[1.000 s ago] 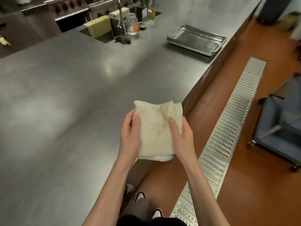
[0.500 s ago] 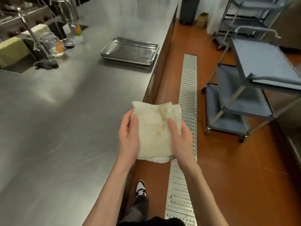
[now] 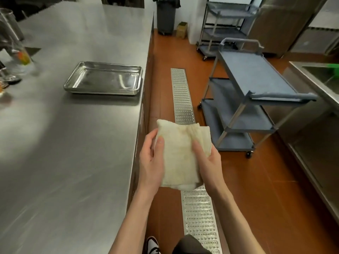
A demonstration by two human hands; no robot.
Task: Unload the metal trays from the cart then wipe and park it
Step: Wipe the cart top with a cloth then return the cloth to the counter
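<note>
Both hands hold a folded cloth (image 3: 180, 156), cream and nubby with faint tan stains, over the orange tile floor (image 3: 256, 189). The left hand (image 3: 151, 162) grips its left edge with the thumb on top; the right hand (image 3: 209, 158) cups the right side, thumb pressed into the fabric. The metal trays (image 3: 103, 78) (a shallow nested stack, rims rounded) sit on the brushed steel counter (image 3: 64, 153), close to its right edge. The cart (image 3: 256, 92), grey-blue shelves on slanted metal posts, stands across the aisle, well apart from the counter. A perforated steel drain (image 3: 183, 99) runs along the open floor between them.
</note>
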